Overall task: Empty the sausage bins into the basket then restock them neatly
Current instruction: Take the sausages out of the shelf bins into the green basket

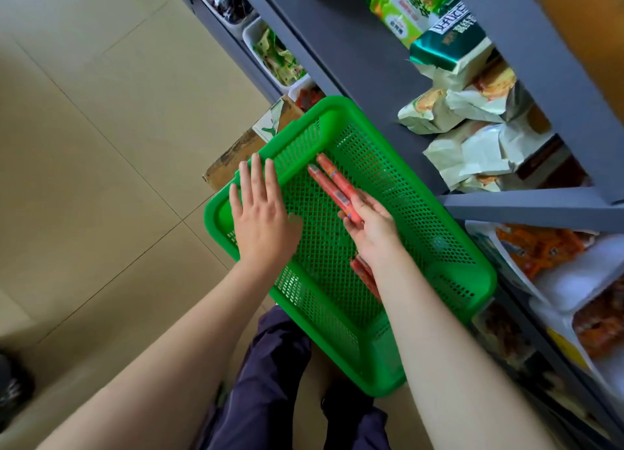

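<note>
Shop: shelves (371, 61) of packaged snacks (405, 10)

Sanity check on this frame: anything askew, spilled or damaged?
Nothing spilled or damaged. The green basket sits skewed to the shelf, over a cardboard box. Left hand lies flat on its rim; right hand holds two sausages inside.

Floor (101, 118): large pale beige glossy tiles, thin dark grout lines running diagonally, soft even daylight reflecting off them. Tall grey-blue metal shelving unit (354, 54) along the right side, angled uprights and a horizontal shelf edge; its shelves are crowded with packaged goods. Brown corrugated cardboard box (236, 152) on the floor against the shelving's lower left corner. Dark blurred object (13, 385) at the bottom left edge of the floor; cannot tell what.
</note>
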`<state>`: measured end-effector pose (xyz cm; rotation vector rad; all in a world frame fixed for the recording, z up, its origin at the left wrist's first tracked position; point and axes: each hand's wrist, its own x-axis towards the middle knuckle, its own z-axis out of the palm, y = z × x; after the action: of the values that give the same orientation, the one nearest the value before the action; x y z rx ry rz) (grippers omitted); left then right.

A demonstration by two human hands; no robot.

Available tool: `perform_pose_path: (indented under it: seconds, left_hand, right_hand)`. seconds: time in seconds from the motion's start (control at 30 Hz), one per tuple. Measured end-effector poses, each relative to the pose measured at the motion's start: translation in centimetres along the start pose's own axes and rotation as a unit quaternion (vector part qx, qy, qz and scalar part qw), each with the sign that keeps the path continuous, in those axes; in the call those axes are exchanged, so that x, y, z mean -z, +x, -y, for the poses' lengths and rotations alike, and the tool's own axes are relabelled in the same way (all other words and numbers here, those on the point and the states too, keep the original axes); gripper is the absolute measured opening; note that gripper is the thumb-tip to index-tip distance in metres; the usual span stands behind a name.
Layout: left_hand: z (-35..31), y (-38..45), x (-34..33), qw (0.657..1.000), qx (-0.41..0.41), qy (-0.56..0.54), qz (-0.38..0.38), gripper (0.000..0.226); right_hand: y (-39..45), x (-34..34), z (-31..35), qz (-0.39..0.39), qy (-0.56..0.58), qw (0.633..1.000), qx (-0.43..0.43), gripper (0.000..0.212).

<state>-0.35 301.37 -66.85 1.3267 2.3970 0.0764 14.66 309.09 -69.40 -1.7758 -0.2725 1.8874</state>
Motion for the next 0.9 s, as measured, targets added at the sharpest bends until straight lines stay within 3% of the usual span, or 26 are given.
perform_pose_path:
  seconds: [0.17, 0.37, 0.57, 0.67, 0.8, 0.9]
  left_hand:
    - [0.2, 0.0, -1.3, 0.998, -0.01, 0.063, 0.016, 0.1]
    - [-0.2, 0.0, -1.4, 0.997, -0.001, 0.067, 0.029, 0.1]
    - [-0.4, 0.0, -1.1, 0.997, -0.004, 0.067, 0.037, 0.098]
    - [-0.7, 0.1, 0.0, 0.996, -0.007, 0.056, 0.064, 0.095]
    - [-2.5, 0.0, 3.6, 0.992, -0.02, -0.022, 0.123, 0.074]
    - [-5.2, -1.6, 8.4, 0.987, -0.074, -0.064, 0.129, 0.04]
  right_hand:
    - [2.6, -1.0, 0.3, -0.033, 0.02, 0.998, -0.053, 0.013]
    - [2.1, -1.5, 0.7, -0.121, -0.056, 0.988, -0.079, 0.011]
    - [2.7, -0.6, 0.1, -0.122, -0.167, 0.975, -0.087, 0.014]
    - [2.1, 0.4, 0.6, -0.122, -0.144, 0.978, -0.086, 0.017]
    - [-2.5, 0.9, 3.0, -0.057, -0.051, 0.994, -0.079, 0.039]
    - [-8.9, 1.3, 6.4, 0.002, -0.049, 0.999, -0.009, 0.032]
